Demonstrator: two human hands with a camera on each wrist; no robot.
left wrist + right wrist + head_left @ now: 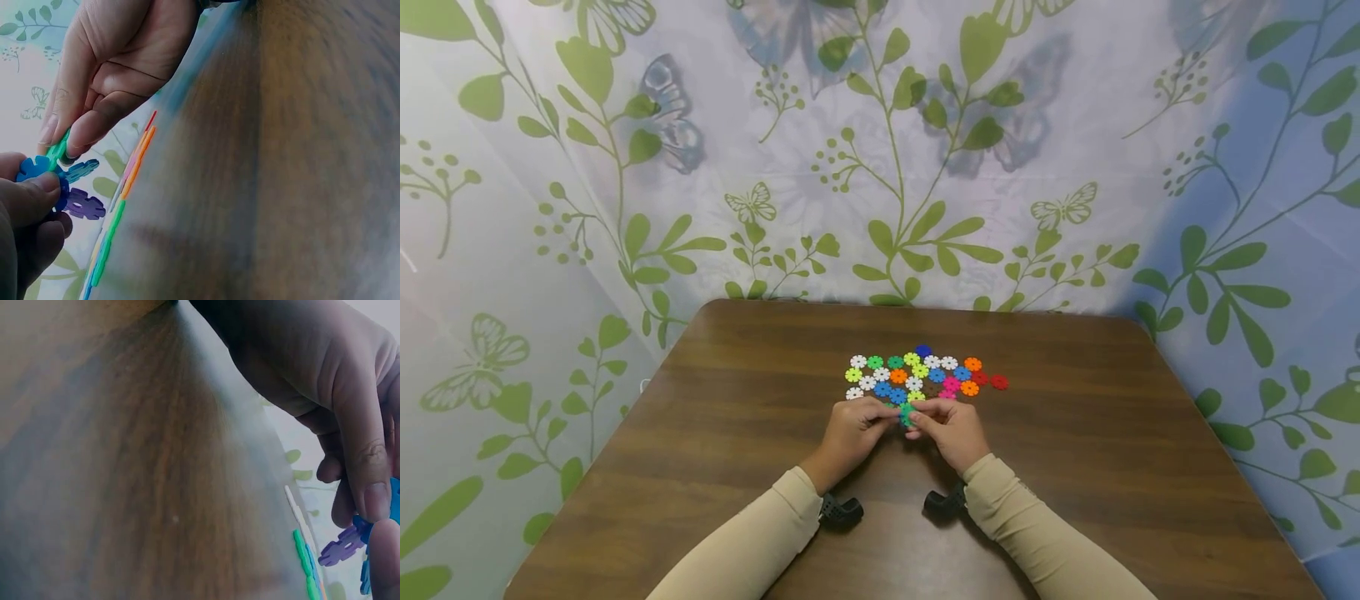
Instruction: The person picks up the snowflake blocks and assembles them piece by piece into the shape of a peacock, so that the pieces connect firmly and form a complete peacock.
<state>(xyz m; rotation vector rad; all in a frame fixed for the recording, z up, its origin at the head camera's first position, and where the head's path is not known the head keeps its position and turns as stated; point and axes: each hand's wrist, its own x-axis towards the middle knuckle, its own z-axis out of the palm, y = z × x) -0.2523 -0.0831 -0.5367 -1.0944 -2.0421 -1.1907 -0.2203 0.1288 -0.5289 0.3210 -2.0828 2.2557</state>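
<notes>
Both hands meet at the near edge of a spread of flat, notched interlocking discs. My left hand (852,433) pinches a blue disc (34,167) between thumb and fingers. A purple disc (84,205) and a lighter blue disc (83,170) join onto it at angles. From the other side, my right hand (953,432) pinches a green disc (58,150), whose lower edge meets the blue disc; whether it is slotted in, I cannot tell. In the right wrist view the right thumb (384,559) hides part of the cluster, and the purple disc (342,547) shows beyond the left hand (337,394).
Beyond the hands, loose discs lie flat on the brown wooden table (737,392): white (858,362), orange (973,364), red (998,382), pink (951,384), yellow-green and more. A leaf-patterned cloth (820,217) hangs behind the table's far edge.
</notes>
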